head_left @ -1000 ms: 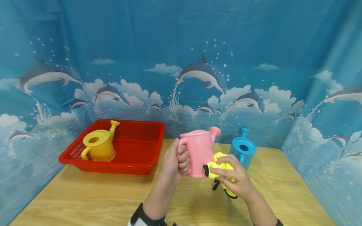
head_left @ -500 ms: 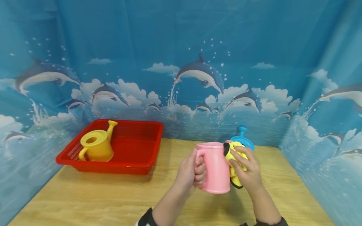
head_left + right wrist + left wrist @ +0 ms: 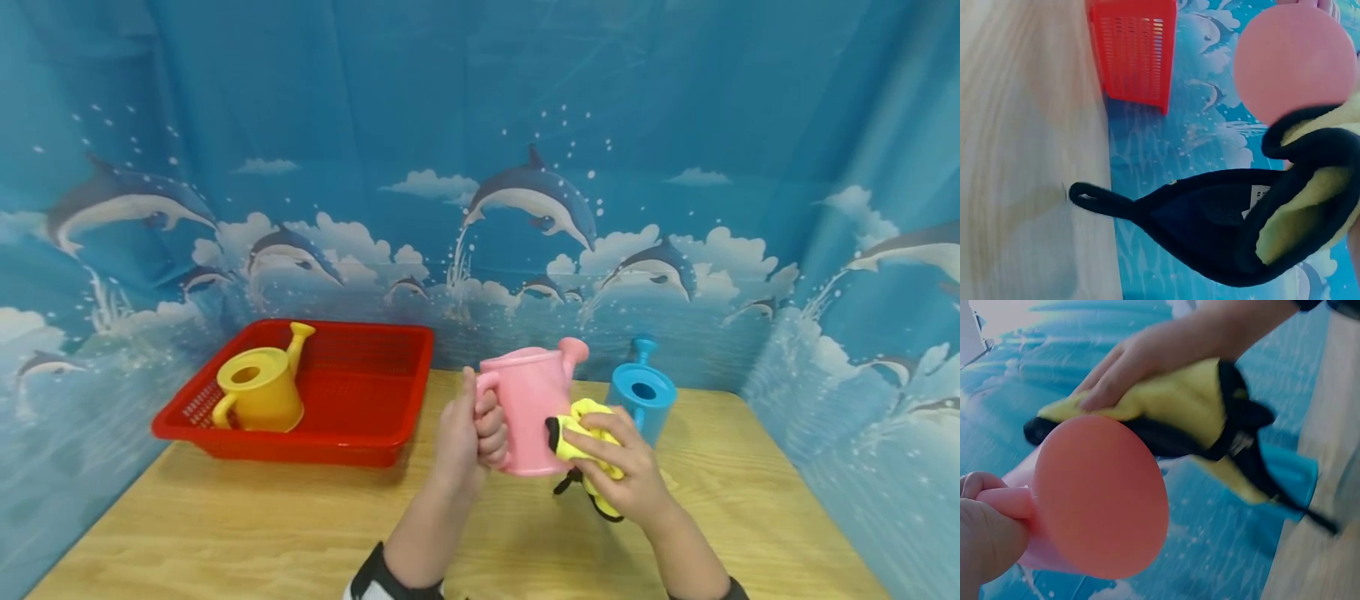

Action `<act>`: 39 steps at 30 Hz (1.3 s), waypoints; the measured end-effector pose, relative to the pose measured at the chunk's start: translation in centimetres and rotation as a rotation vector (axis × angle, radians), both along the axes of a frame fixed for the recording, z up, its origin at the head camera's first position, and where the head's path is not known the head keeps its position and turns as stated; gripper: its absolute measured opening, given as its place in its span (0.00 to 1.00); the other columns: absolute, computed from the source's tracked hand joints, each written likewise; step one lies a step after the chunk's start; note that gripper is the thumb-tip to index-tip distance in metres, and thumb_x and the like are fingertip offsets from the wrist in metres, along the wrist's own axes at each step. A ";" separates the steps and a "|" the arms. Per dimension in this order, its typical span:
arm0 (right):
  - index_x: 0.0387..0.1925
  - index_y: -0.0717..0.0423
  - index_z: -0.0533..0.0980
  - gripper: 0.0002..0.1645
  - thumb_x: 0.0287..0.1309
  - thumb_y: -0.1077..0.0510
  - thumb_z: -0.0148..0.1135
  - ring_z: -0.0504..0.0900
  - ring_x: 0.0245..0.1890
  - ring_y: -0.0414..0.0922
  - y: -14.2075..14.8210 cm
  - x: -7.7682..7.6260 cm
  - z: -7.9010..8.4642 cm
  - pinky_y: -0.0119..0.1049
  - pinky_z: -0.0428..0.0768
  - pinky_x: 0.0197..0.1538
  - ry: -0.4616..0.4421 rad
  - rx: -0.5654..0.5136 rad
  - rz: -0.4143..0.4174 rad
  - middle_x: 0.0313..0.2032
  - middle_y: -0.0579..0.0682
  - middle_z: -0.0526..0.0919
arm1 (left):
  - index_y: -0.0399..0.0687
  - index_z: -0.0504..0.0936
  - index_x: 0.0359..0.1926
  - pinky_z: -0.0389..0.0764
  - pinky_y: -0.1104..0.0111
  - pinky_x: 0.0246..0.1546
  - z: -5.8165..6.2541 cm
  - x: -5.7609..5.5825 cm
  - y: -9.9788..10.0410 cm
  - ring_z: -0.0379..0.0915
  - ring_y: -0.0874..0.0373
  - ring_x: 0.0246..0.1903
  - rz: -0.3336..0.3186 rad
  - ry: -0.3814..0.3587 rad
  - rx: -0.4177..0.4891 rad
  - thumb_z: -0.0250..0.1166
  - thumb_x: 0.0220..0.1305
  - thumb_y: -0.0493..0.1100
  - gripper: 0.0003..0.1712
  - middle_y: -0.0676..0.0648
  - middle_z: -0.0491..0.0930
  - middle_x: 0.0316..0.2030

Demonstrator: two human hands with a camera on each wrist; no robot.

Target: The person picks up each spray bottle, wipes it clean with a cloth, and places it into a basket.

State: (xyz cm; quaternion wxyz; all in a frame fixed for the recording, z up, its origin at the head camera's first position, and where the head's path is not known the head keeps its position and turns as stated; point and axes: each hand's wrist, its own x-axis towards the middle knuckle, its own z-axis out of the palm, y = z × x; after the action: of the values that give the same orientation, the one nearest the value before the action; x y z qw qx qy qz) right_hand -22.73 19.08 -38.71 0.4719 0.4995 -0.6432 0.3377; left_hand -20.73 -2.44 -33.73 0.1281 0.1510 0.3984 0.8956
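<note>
Yellow cloth [image 3: 1182, 405] is pressing against a pink watering can [image 3: 528, 408].
Left grip [image 3: 471, 433] is clasping the handle [image 3: 486, 382], right grip [image 3: 628, 468] pinching cloth; hard pushing could be twisting the can loose.

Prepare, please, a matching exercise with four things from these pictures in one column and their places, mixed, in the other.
1. yellow watering can
2. pink watering can
3. blue watering can
4. yellow-and-black cloth

A. standing on the table
B. held in the right hand
C. inside the red basket
D. held in the left hand

Pairs: 1-C, 2-D, 3-A, 4-B
</note>
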 end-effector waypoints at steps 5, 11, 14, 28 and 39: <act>0.48 0.54 0.83 0.15 0.64 0.52 0.61 0.71 0.43 0.50 -0.5 0.2 0.3 0.32 0.67 0.54 0.011 0.053 0.073 0.39 0.57 0.78 | 0.57 0.57 0.17 0.38 0.71 0.13 0.1 -0.5 -1.2 0.44 0.68 0.06 -0.027 0.044 0.077 0.36 0.76 0.61 0.29 0.60 0.57 0.08; 0.43 0.59 0.84 0.15 0.63 0.53 0.62 0.73 0.45 0.50 -0.2 0.0 0.9 0.32 0.69 0.58 0.053 0.005 0.097 0.40 0.58 0.79 | 0.60 0.58 0.17 0.33 0.69 0.13 -0.1 -0.5 -1.0 0.39 0.67 0.08 -0.165 0.097 0.096 0.29 0.77 0.59 0.29 0.61 0.53 0.08; 0.41 0.62 0.84 0.15 0.63 0.53 0.62 0.73 0.48 0.48 0.3 -0.1 1.0 0.31 0.69 0.59 0.038 -0.043 0.086 0.41 0.58 0.79 | 0.60 0.57 0.17 0.33 0.69 0.12 -0.4 -0.2 -0.3 0.37 0.67 0.08 -0.228 0.106 0.089 0.27 0.77 0.58 0.29 0.61 0.51 0.09; 0.51 0.70 0.76 0.23 0.69 0.53 0.54 0.73 0.59 0.41 1.3 0.5 2.5 0.27 0.71 0.60 0.036 -0.181 -0.090 0.45 0.66 0.75 | 0.57 0.55 0.17 0.39 0.71 0.11 -0.9 1.4 2.3 0.44 0.70 0.07 -0.290 0.067 0.010 0.33 0.77 0.59 0.28 0.62 0.53 0.08; 0.42 0.71 0.79 0.22 0.68 0.52 0.55 0.74 0.53 0.44 -0.2 0.4 1.1 0.28 0.68 0.60 0.015 -0.132 -0.080 0.43 0.63 0.78 | 0.59 0.54 0.17 0.31 0.71 0.12 -0.4 -0.1 0.2 0.35 0.65 0.09 -0.314 0.097 0.184 0.23 0.76 0.59 0.30 0.58 0.47 0.10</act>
State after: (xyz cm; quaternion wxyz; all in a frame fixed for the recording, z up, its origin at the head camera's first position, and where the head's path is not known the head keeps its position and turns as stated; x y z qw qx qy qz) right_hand -22.29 18.88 -37.66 0.5217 0.4439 -0.6354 0.3564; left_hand -20.86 -2.26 -34.12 0.2323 0.2652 0.2919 0.8891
